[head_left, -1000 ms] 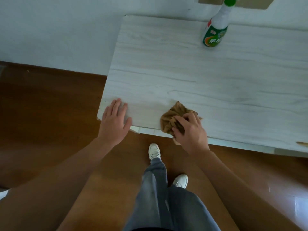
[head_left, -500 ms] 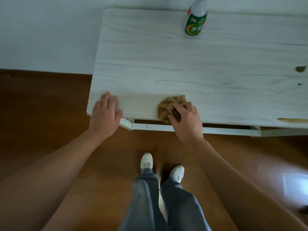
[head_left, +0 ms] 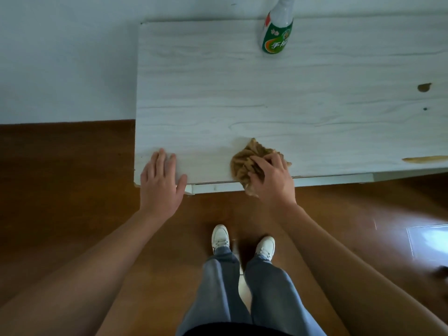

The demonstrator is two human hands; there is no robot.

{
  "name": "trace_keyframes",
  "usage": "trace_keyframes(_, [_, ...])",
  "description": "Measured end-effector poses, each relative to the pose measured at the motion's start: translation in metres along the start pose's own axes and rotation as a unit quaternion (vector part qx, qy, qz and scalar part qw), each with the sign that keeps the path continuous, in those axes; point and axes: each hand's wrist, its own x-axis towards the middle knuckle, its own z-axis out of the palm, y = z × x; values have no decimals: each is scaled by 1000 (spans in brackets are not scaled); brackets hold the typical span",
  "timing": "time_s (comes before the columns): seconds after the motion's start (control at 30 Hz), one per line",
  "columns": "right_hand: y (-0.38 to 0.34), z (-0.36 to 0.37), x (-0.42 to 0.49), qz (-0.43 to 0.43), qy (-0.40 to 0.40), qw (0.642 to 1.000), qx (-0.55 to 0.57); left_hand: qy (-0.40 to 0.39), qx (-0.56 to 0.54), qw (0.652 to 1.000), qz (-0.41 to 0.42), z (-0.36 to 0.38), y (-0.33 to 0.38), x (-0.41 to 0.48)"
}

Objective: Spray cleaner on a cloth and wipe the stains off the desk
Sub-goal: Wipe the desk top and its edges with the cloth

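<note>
- Cloth [head_left: 244, 161]: brown, bunched into a wad at the near edge of the worktop [head_left: 218, 81], left of middle. One fold hangs over the edge.
- Right hand [head_left: 271, 180]: grip closed on the cloth, fingers curled into the wad from above.
- Left hand [head_left: 161, 183]: flat on the near left corner, grip wide, holding nothing.
- Handling, by judgement: the cloth is soft, light and limp. Best held whole-handed on top of the wad and pressed down, or it may unfold and drag.
- Spray bottle [head_left: 276, 32]: upright at the far edge, well apart from both hands.
- Unwiped: brown streak [head_left: 424, 159] at the near right edge, brown blot [head_left: 424, 87] farther back.
</note>
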Motion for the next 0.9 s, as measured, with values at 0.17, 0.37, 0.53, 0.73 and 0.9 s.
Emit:
trace_keyframes(0.17, [35, -24, 10, 99, 36, 994, 12, 2, -1, 1000, 3, 1, -1, 0])
trace_keyframes(0.37, [37, -32, 16, 113, 22, 993, 34, -14, -20, 1000, -17, -2, 5, 4])
trace_keyframes(0.53, [45, -54, 37, 92, 34, 993, 68, -3, -39, 999, -32, -19, 28, 19])
trace_keyframes(0.73, [57, -92, 122, 64, 55, 993, 82, -7, -54, 999, -4, -38, 87, 77])
trace_keyframes(0.9, [72, -120, 198, 42, 40, 996, 73, -24, -47, 998, -26, -44, 129, 129])
